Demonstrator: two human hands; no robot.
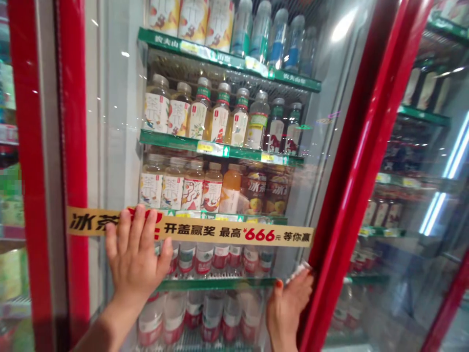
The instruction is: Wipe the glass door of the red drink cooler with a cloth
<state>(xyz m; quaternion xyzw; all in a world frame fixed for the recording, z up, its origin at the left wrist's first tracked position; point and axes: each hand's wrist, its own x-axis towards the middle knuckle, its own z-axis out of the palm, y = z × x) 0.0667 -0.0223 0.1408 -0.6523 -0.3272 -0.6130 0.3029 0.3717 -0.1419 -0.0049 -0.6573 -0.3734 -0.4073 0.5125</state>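
My left hand [137,256] lies with its fingers spread on the glass door [120,161] of a drinks fridge. It covers part of a beige strip [264,234] with black and red lettering. At the lower right, my right hand [287,305] is beside the red door frame [353,186], thumb up and fingers pointing toward the frame. A small crumpled white piece, like tissue [301,270], shows behind its fingers, held against the glass. Most of that piece is hidden by the hand.
Behind the glass, green-edged shelves [220,146] carry several rows of bottles [220,115]. Larger bottles [244,29] stand on the top shelf, red-labelled ones [212,313] at the bottom. Another fridge [403,195] adjoins on the right, and a red upright [75,146] stands left.
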